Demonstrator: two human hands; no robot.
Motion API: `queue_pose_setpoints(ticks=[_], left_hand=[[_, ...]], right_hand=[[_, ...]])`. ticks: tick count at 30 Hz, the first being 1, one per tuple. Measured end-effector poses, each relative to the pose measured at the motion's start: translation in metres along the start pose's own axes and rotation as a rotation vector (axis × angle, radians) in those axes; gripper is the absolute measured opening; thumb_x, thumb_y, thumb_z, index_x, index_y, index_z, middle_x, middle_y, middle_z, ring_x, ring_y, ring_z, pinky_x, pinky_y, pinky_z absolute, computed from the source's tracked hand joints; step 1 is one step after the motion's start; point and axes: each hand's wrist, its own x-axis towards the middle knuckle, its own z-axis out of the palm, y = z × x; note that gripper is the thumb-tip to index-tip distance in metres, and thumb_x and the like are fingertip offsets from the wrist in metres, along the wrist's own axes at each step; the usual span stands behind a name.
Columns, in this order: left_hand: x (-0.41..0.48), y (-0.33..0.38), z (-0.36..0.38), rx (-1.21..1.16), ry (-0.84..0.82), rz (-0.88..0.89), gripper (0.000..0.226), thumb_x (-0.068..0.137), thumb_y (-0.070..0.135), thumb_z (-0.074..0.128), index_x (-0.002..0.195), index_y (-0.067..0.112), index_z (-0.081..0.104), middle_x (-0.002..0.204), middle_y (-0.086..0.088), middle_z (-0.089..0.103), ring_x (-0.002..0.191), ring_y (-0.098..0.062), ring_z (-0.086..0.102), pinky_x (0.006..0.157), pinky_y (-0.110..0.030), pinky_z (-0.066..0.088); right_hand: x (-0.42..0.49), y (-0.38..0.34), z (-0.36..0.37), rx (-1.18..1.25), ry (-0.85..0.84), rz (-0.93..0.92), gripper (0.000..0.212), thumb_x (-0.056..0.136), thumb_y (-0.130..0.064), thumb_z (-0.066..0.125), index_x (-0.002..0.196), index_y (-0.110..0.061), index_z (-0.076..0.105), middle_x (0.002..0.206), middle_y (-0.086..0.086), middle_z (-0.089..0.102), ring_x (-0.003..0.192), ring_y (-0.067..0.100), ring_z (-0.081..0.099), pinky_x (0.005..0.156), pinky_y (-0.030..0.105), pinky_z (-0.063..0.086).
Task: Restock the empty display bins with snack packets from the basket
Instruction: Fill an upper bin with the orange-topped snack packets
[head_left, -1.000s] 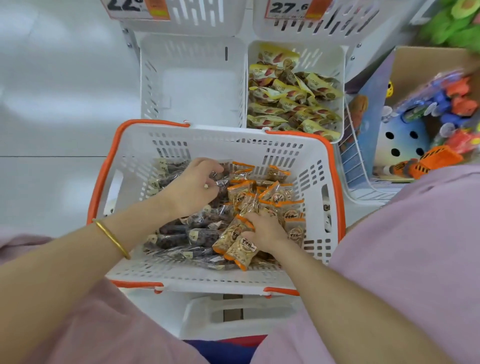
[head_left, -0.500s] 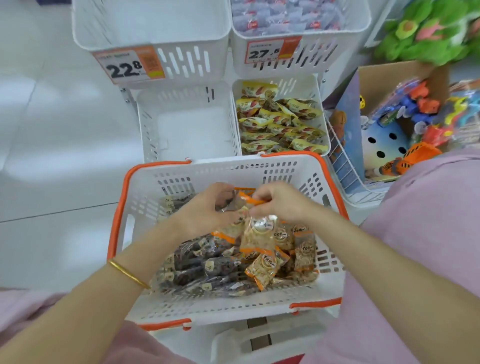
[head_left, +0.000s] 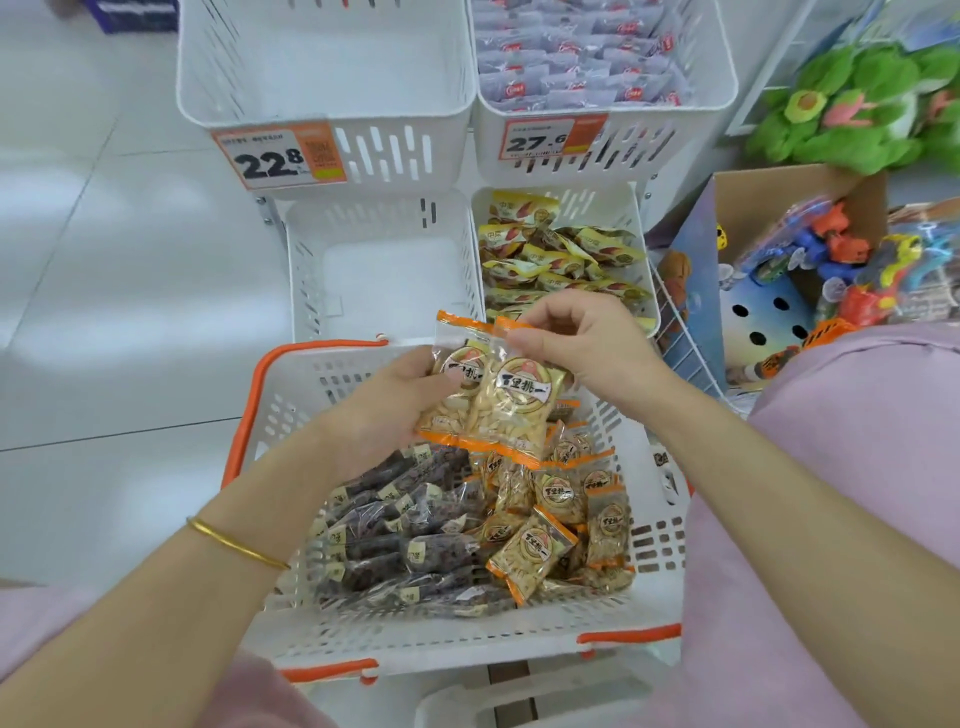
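Note:
A white basket (head_left: 291, 395) with orange handles sits in front of me, holding dark snack packets (head_left: 395, 540) on the left and several orange-edged seed packets (head_left: 561, 509) on the right. Above its far rim, my left hand (head_left: 384, 410) holds orange-edged seed packets (head_left: 493, 400) from below. My right hand (head_left: 582, 338) pinches the top edge of the front packet. Beyond the basket is an empty lower white bin (head_left: 384, 270), and above it an empty upper white bin (head_left: 322, 67) with a 22.8 price tag.
A lower right bin (head_left: 639, 244) holds yellow snack packets (head_left: 550, 254); an upper right bin (head_left: 608, 135) holds pale wrapped packets. A cardboard box of toys (head_left: 810, 270) and green plush toys (head_left: 857, 104) stand at right. White tiled floor (head_left: 104, 260) lies at left.
Both hands have lifted orange-edged seed packets out of the basket, from among the pile up to its far rim. The view has tilted up, showing the upper bins.

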Motion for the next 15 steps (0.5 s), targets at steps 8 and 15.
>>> queue_pose_setpoints(ticks=[8,15], left_hand=[[-0.005,0.012,0.008,0.191,-0.021,0.166,0.078,0.061,0.047,0.078,0.127,0.024,0.043,0.117,-0.006,0.062,0.103,-0.02,0.062,0.094,-0.046,0.049],[-0.009,0.05,-0.01,0.186,0.073,0.288,0.06,0.088,0.007,0.062,0.137,0.016,0.029,0.093,0.001,0.058,0.077,-0.005,0.061,0.068,-0.021,0.052]], right_hand=[[0.011,-0.005,0.021,0.024,0.258,-0.172,0.023,0.077,-0.012,0.075,0.068,-0.029,0.062,0.082,-0.006,0.045,0.073,-0.003,0.05,0.066,0.018,0.047],[0.041,-0.043,0.022,-0.058,0.123,-0.056,0.025,0.086,-0.034,0.066,0.108,-0.028,0.055,0.101,-0.012,0.051,0.093,0.006,0.054,0.072,0.027,0.048]])
